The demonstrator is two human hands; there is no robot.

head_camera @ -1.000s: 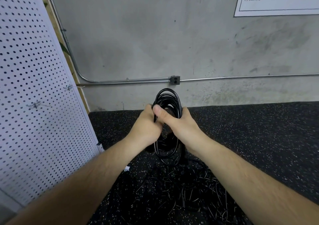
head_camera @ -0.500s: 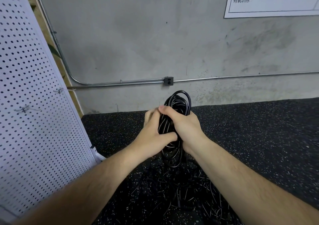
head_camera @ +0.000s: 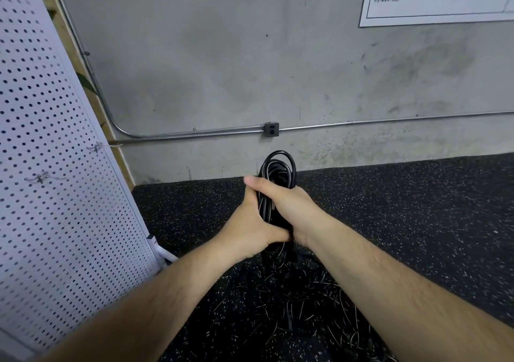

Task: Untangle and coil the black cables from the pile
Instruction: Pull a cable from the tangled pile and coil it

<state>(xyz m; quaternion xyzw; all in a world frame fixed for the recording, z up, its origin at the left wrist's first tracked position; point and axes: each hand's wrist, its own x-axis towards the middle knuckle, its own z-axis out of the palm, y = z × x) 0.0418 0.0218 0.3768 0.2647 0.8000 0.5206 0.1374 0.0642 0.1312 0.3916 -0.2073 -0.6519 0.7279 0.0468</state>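
Note:
A coiled black cable (head_camera: 278, 167) stands upright in front of me, its top loop rising above my fingers and its lower loops hanging below my wrists. My right hand (head_camera: 289, 208) wraps the coil's middle from the right, thumb across the top. My left hand (head_camera: 250, 228) presses against the coil from the left and below, fingers closed around it. On the floor under my forearms lies the tangled pile of black cables (head_camera: 300, 306).
A white perforated panel (head_camera: 55, 195) leans at the left, with small wire hooks on it. A grey concrete wall carries a metal conduit (head_camera: 194, 133) and an outlet box (head_camera: 271, 129). The floor (head_camera: 403, 208) is black speckled rubber.
My left hand slid lower along the coil, and its thumb now sits under my right wrist. The coil stayed upright between both hands while the view shifted slightly.

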